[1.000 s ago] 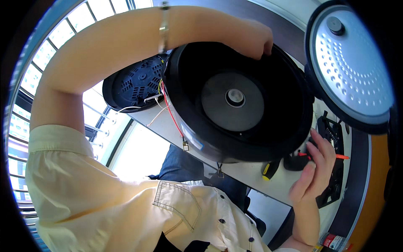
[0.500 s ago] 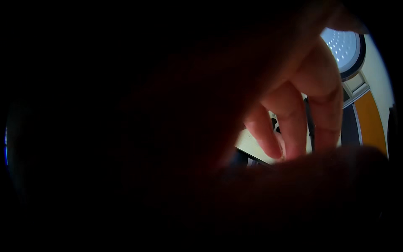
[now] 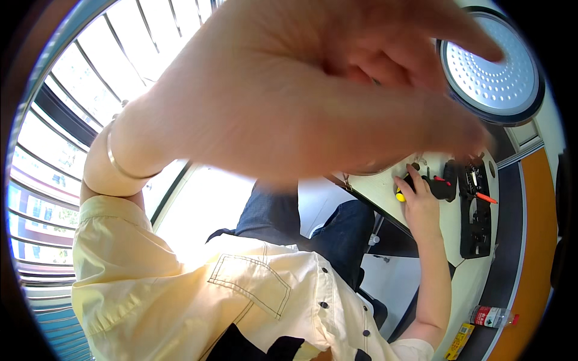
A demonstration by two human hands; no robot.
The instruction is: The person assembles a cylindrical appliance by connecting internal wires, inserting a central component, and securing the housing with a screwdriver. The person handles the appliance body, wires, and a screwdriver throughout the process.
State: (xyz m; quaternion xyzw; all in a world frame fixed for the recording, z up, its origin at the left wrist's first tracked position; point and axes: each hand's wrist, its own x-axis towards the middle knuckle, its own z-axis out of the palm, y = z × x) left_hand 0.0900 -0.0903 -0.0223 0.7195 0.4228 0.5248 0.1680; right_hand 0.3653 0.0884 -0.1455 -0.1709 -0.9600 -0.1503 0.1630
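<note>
My left hand (image 3: 313,114) is raised very near the camera and fills the upper middle, slightly blurred. Its thumb and forefinger stretch to the right, apart, with other fingers bent behind; nothing shows between them. A thin bracelet (image 3: 117,159) circles that wrist. Over the pale table (image 3: 385,189) at right lies my right hand (image 3: 419,204), its fingers curled on a tool with a black and yellow handle (image 3: 400,195). The tool's full shape is partly hidden by the fingers. Just right of that hand sits a black object (image 3: 442,189) with a red part.
A black tray (image 3: 475,225) of tools lies at the table's right, with an orange-handled tool (image 3: 485,198) across it. Above it is a round lit panel with a dark rim (image 3: 490,66). A bottle (image 3: 490,316) and yellow box (image 3: 459,342) are lower right. Window blinds are left.
My left hand covered nearly the whole view before. It has moved away from the camera, so the table, my right hand and the room now show.
</note>
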